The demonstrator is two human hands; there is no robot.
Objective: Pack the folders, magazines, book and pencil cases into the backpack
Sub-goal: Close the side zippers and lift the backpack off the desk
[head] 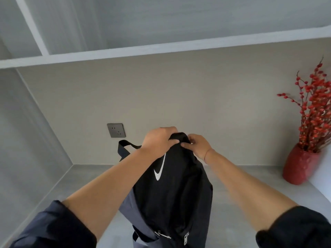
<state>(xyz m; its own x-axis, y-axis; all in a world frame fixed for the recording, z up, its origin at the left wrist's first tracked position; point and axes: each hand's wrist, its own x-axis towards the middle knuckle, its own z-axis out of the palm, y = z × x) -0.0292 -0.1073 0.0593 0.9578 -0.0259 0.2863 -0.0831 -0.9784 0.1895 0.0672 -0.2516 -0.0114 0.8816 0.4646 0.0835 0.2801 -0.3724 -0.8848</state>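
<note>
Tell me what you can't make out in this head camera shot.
Head view: top opening of the black fabric backpack, covered by the left hand and right hand gripping it.
Its contents, hidden by the fabric.
Its base, cut off by the bottom edge.
The red berry branches, cut by the right edge.

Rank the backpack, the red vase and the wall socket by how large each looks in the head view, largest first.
1. backpack, by far, though it is also nearest the camera, which inflates it
2. red vase
3. wall socket, farthest back on the wall
</note>
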